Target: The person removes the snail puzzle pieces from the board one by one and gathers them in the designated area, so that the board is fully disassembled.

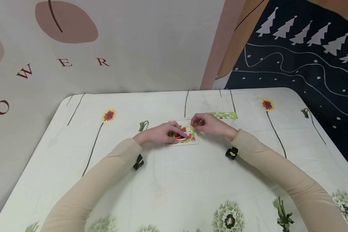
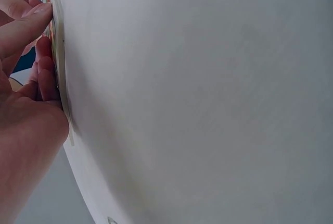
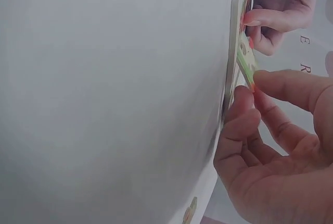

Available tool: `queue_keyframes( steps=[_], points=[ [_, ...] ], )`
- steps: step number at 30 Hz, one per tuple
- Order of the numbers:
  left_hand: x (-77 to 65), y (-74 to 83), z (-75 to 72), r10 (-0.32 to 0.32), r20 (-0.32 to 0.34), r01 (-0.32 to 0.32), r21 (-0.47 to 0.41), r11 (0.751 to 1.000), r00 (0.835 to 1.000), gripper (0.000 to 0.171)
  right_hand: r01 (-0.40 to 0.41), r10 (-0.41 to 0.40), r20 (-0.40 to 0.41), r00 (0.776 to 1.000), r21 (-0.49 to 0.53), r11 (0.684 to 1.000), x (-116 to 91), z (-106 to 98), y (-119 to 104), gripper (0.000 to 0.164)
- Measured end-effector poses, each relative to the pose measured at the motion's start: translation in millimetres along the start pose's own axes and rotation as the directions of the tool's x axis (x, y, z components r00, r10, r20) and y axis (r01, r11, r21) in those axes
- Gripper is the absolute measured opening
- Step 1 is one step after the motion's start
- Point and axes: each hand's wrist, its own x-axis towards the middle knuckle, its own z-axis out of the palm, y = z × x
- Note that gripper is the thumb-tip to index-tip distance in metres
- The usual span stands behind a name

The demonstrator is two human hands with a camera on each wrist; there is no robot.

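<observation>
A flat puzzle board (image 1: 188,144) with a pale border lies on the table, its colourful picture (image 1: 189,131) partly covered by the hands. My left hand (image 1: 164,132) rests on its left side, index finger reaching across the picture and touching it. At the right edge, my right hand (image 1: 210,124) pinches a thin green-edged puzzle piece (image 3: 247,66) between thumb and fingers. That piece is tilted, its far end against the board (image 3: 234,41). In the left wrist view, the left hand (image 2: 26,94) hides most of the picture.
A green patterned strip (image 1: 227,115) lies just beyond the right hand, partly hidden by it. The table is covered with a white flower-printed cloth (image 1: 174,187). A printed fabric wall (image 1: 150,48) rises behind the table's far edge.
</observation>
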Motion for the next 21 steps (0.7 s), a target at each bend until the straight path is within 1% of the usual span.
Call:
queue_keyframes(
  steps=[5,7,13,18,21],
  points=[
    [0.5,-1.1,0.6,0.006,-0.001,-0.006,0.007,1.000,1.000,0.034,-0.022,0.024,-0.033,0.999,0.048,0.999,0.6,1.1,-1.6,0.008],
    [0.6,-1.2,0.8,0.002,0.001,-0.002,0.007,1.000,1.000,0.034,-0.018,0.021,-0.038,0.999,0.062,0.998,0.0,0.9,-2.6,0.007],
    [0.4,0.5,0.8,-0.015,0.003,0.015,-0.008,1.000,1.000,0.034,0.008,-0.005,-0.039,0.999,0.078,0.997,-1.4,-0.8,-2.4,0.008],
    [0.6,0.8,1.1,-0.012,0.001,0.012,-0.008,1.000,1.000,0.034,0.001,0.003,-0.043,0.999,0.080,0.997,-1.5,-2.3,-0.8,0.009],
    [0.7,0.1,1.4,-0.019,0.001,0.019,-0.003,1.000,1.000,0.035,-0.010,0.015,-0.053,0.998,0.101,0.995,-1.8,-3.2,-0.3,0.010]
  ],
)
